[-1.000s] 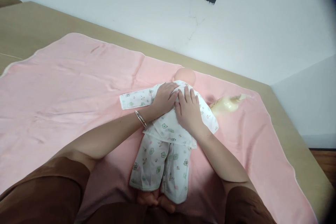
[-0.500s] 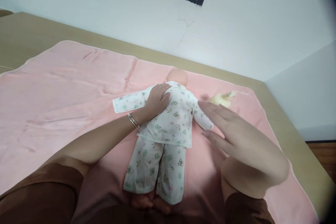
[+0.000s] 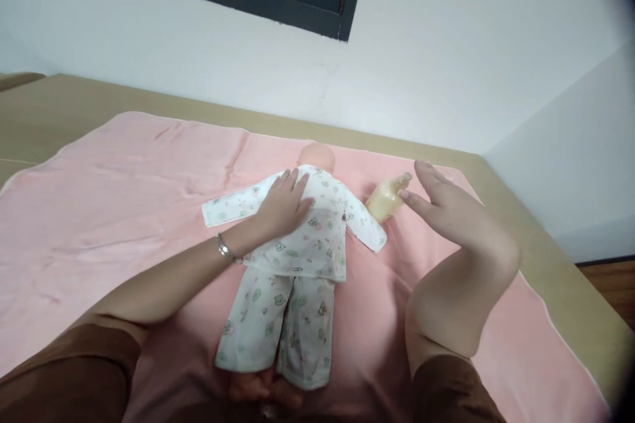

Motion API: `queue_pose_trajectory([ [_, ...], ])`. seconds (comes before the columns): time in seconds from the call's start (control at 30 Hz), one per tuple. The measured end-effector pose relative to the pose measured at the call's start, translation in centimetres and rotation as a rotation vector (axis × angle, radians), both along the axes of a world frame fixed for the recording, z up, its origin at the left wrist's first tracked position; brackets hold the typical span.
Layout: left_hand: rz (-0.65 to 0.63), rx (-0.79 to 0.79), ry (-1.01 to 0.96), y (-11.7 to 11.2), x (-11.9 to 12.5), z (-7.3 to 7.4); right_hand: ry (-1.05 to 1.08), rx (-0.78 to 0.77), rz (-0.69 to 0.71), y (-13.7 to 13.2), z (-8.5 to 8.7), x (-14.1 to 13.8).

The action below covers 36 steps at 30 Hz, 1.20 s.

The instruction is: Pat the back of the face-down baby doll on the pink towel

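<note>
Here, the doll (image 3: 302, 231) is pressed flat under the open left hand (image 3: 282, 205); the bottle (image 3: 384, 201) lies just beside the open, raised right hand (image 3: 446, 211).

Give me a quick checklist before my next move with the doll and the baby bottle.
1. Flat left hand on the doll, at its upper back: ok.
2. Open, empty right hand: ok.
3. The baby bottle lying on the pink blanket beside the doll: ok.
4. Contact between right hand and baby bottle: cannot tell.
5. The doll lying flat on the pink blanket: ok.
</note>
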<state>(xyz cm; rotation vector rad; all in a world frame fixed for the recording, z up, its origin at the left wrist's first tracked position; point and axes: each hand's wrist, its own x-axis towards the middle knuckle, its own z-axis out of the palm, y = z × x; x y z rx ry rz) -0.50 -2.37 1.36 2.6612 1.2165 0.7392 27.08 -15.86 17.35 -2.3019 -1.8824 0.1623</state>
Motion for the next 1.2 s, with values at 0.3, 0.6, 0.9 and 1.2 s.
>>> queue_pose_trajectory([
  [0.3,-0.648,-0.693,-0.161,-9.3,4.8,6.8,0.012,0.055,0.092,0.0,-0.6,0.6],
  [0.6,-0.328,-1.779,-1.128,-4.9,13.8,9.0,0.08,-0.014,0.055,1.9,-0.9,-1.8],
  [0.9,-0.229,-1.932,-1.069,-6.0,10.5,8.3,-0.086,-0.006,-0.008,2.5,-0.3,-2.7],
  [1.2,-0.398,-2.04,-1.23,-8.0,4.1,9.8,-0.095,0.199,0.466,0.5,-1.2,-7.1],
])
